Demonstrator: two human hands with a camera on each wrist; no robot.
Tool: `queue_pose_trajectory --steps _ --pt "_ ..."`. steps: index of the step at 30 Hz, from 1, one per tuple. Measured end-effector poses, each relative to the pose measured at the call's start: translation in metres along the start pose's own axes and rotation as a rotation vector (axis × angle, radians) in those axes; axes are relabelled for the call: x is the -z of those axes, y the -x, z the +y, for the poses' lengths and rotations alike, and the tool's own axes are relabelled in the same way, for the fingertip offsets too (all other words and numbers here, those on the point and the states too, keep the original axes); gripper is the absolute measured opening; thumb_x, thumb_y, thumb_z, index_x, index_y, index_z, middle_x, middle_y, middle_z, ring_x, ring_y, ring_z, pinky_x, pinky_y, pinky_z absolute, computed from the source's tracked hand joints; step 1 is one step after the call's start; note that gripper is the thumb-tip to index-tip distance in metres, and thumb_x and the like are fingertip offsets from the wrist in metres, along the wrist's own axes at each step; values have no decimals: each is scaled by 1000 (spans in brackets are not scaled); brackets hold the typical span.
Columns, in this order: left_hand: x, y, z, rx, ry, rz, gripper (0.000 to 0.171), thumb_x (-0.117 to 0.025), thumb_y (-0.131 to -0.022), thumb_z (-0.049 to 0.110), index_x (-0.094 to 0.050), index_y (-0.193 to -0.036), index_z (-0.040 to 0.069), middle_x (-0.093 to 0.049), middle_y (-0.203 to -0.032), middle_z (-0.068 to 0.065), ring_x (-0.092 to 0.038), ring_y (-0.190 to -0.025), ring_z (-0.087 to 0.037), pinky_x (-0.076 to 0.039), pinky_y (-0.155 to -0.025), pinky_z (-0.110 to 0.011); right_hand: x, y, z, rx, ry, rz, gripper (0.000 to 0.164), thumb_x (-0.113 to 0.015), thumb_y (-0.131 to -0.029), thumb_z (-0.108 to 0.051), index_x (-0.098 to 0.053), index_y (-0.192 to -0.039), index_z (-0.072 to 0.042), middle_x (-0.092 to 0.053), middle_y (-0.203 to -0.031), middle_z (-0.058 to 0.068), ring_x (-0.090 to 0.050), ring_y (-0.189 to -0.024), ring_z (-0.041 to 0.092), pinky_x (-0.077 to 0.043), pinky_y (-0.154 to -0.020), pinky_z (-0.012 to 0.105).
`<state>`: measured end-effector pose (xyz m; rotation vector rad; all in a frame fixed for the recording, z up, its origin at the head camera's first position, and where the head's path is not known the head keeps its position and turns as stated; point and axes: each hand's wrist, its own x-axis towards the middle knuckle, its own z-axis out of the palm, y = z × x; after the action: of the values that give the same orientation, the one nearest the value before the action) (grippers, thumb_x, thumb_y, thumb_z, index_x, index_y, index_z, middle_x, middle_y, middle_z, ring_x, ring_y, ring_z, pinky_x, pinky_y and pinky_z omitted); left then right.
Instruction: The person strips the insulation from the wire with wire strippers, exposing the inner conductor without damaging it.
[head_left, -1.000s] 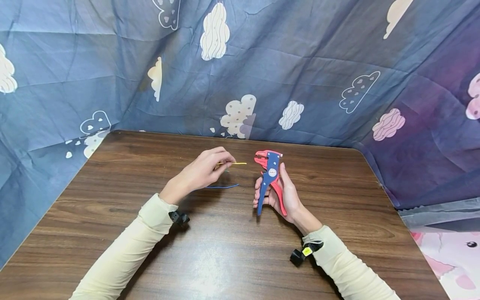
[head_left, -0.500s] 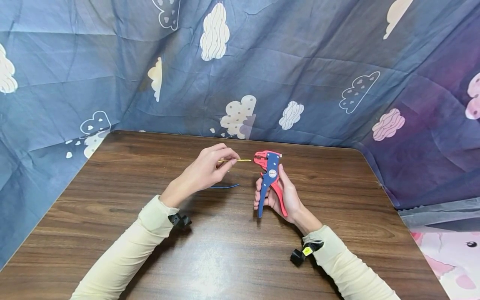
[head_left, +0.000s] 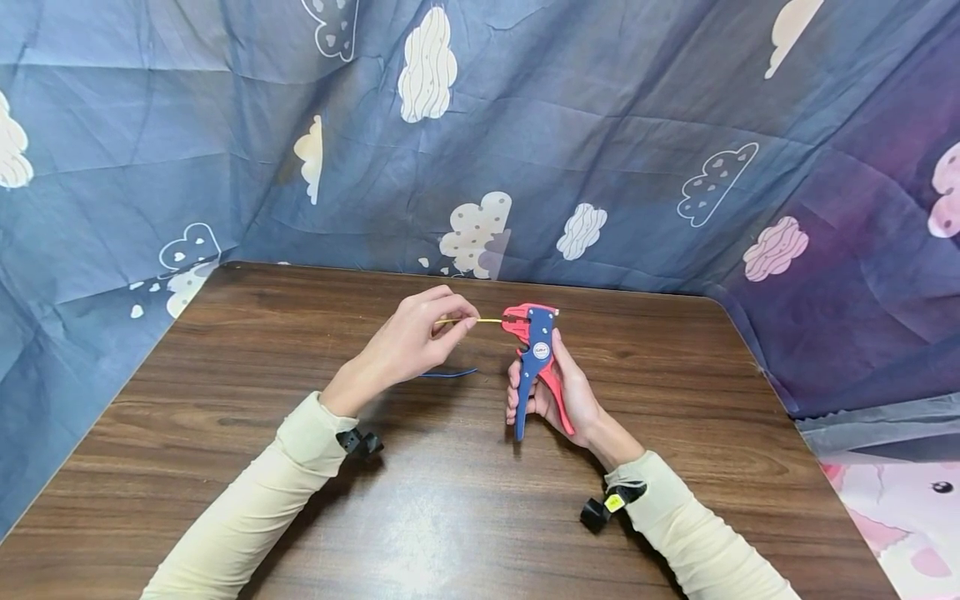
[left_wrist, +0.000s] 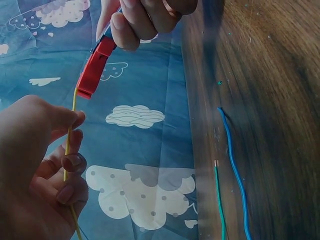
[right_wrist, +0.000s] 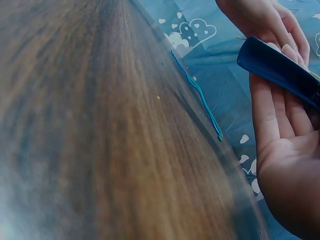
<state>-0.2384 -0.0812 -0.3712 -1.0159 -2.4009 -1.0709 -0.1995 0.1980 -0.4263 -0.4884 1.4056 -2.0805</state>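
Observation:
My left hand (head_left: 423,337) pinches a thin yellow wire (head_left: 491,320) between thumb and fingers. The wire's right end reaches the mouth of a red-and-blue wire stripper (head_left: 537,337). My right hand (head_left: 573,396) holds that stripper from the right, head up, with its red and blue handles spread apart. In the left wrist view the yellow wire (left_wrist: 65,167) runs up along the fingers to the red stripper head (left_wrist: 95,70). The right wrist view shows a blue handle (right_wrist: 280,65) across the right fingers; the stripper's head lies outside that view.
A blue wire (head_left: 450,374) lies on the brown wooden table (head_left: 480,492) below the left hand. Beside it in the left wrist view is a green wire (left_wrist: 218,195) with a bare copper end. Small green scraps (left_wrist: 219,82) lie nearby. A cloud-patterned cloth hangs behind the table.
My left hand has moved slightly right and up with the yellow wire. The stripper has shifted a little left, and the wire's end now meets its mouth.

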Motion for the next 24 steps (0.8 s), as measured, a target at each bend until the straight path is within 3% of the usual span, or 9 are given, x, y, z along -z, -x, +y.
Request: queue_pose_trajectory --steps 12,24 --pt "-3 1 -2 11 -12 -4 9 -70 -106 24 -79 -107 21 -68 -96 9 -67 -83 -19 -49 -67 -28 -2 -1 1 -25 74 1 86 -7 -109 -74 -64 -104 -10 -71 -87 4 -73 -77 19 -66 -80 42" --pt "-5 1 2 -21 -16 -3 9 -71 -106 24 -79 -107 21 -66 -93 10 -58 -77 -7 -48 -65 -26 -5 0 2 -15 157 36 87 -6 -108 -75 -61 -97 -9 -69 -81 3 -71 -72 18 -65 -73 41"
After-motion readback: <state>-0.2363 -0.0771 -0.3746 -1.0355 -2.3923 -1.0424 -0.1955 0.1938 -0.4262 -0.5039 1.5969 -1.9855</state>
